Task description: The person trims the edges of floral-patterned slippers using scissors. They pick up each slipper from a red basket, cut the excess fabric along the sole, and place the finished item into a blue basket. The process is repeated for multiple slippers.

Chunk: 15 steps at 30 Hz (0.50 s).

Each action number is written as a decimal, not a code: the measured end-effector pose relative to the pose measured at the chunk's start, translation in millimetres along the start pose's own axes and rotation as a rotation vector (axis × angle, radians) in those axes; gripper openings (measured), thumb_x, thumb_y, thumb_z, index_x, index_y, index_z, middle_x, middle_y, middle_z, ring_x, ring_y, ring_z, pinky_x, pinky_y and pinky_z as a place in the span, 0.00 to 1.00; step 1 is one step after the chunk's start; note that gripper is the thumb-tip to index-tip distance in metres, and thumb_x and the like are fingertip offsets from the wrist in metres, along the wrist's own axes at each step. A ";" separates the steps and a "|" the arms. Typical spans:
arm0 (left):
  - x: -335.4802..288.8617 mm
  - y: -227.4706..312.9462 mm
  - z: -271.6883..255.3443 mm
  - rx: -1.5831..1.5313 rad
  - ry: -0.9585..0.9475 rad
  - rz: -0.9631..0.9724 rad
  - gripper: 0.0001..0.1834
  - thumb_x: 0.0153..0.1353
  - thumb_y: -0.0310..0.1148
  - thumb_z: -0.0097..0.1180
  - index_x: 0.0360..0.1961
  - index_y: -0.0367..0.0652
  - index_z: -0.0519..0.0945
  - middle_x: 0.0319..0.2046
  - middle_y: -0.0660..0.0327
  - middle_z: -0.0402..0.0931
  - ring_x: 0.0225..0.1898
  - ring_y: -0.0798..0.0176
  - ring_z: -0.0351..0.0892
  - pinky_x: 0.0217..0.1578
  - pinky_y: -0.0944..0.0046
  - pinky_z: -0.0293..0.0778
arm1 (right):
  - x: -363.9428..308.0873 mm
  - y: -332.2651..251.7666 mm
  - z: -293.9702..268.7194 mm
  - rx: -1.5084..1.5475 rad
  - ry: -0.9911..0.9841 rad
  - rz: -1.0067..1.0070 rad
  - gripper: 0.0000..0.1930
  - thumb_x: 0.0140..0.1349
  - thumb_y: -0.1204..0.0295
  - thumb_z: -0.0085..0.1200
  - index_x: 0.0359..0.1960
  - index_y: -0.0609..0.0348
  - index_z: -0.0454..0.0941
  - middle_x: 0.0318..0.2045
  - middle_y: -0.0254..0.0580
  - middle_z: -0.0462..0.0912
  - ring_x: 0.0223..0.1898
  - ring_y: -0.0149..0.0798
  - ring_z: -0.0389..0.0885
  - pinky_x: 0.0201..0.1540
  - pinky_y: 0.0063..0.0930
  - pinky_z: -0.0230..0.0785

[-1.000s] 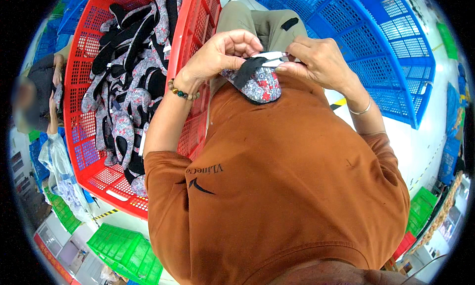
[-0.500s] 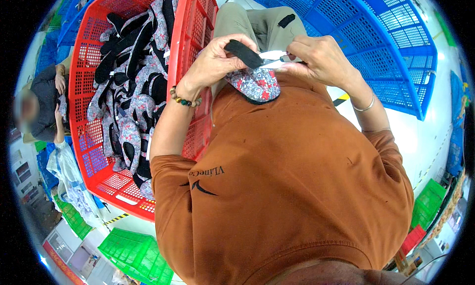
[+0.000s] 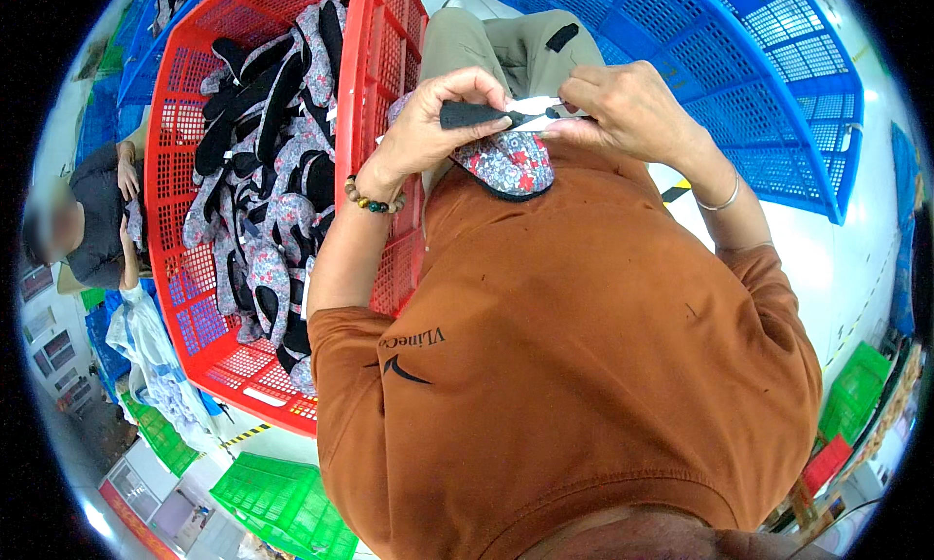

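Observation:
A slipper (image 3: 506, 167) with grey, red and white floral fabric and a black edge is held over my lap. My left hand (image 3: 443, 117) is closed on it, thumb and fingers pinching its black part (image 3: 473, 116). Between my hands a white strip (image 3: 533, 112) runs from the black part towards my right hand (image 3: 623, 108). That hand is closed too, its fingertips pinched at the strip's right end around something small and dark that I cannot make out.
A red plastic crate (image 3: 199, 346) on my left holds a heap of similar floral and black slippers (image 3: 282, 210). Large blue crates (image 3: 749, 103) stand to the right. Beyond the red crate sits another person (image 3: 97, 215). Green crates (image 3: 282, 502) lie behind at the lower left.
The black part in my left hand has turned from a slant to nearly level, and my left thumb now lies along its lower side. My right hand stays in nearly the same place.

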State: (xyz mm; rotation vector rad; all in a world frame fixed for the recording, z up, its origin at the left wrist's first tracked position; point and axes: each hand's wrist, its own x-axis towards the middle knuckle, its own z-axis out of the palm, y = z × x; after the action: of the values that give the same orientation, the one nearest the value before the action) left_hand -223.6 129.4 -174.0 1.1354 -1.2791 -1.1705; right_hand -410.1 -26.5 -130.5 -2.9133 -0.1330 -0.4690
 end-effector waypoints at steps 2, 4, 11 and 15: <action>2.2 -3.1 4.8 -0.211 0.114 -0.026 0.09 0.53 0.23 0.57 0.34 0.41 0.71 0.34 0.58 0.76 0.41 0.67 0.74 0.45 0.69 0.68 | 0.3 0.0 -2.5 0.010 -0.007 -0.003 0.22 0.54 0.49 0.50 0.19 0.57 0.70 0.18 0.40 0.71 0.19 0.44 0.74 0.18 0.33 0.64; 3.5 0.2 2.9 -0.473 0.081 -0.129 0.09 0.53 0.23 0.57 0.34 0.41 0.71 0.35 0.57 0.76 0.40 0.65 0.75 0.45 0.68 0.69 | -0.1 0.8 -3.6 0.029 -0.016 0.000 0.22 0.53 0.49 0.50 0.19 0.57 0.70 0.18 0.40 0.72 0.19 0.44 0.74 0.18 0.33 0.63; 13.5 5.5 -4.8 -0.708 0.023 -0.373 0.07 0.53 0.24 0.57 0.34 0.40 0.74 0.29 0.64 0.75 0.33 0.69 0.75 0.37 0.71 0.71 | 2.7 10.0 2.9 0.106 -0.014 -0.084 0.20 0.52 0.52 0.54 0.20 0.59 0.72 0.15 0.39 0.69 0.16 0.41 0.70 0.17 0.29 0.58; 21.1 4.8 -9.3 -0.747 -0.013 -0.408 0.09 0.53 0.26 0.57 0.36 0.42 0.74 0.27 0.65 0.75 0.31 0.69 0.75 0.34 0.70 0.70 | 5.4 11.8 4.6 0.100 -0.006 -0.103 0.21 0.52 0.52 0.53 0.20 0.59 0.72 0.15 0.39 0.69 0.16 0.41 0.70 0.17 0.30 0.58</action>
State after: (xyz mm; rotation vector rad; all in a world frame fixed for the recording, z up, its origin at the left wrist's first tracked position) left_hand -215.1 108.4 -167.4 0.8268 -0.5180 -1.7598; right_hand -402.2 -36.9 -135.0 -2.8194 -0.3002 -0.4566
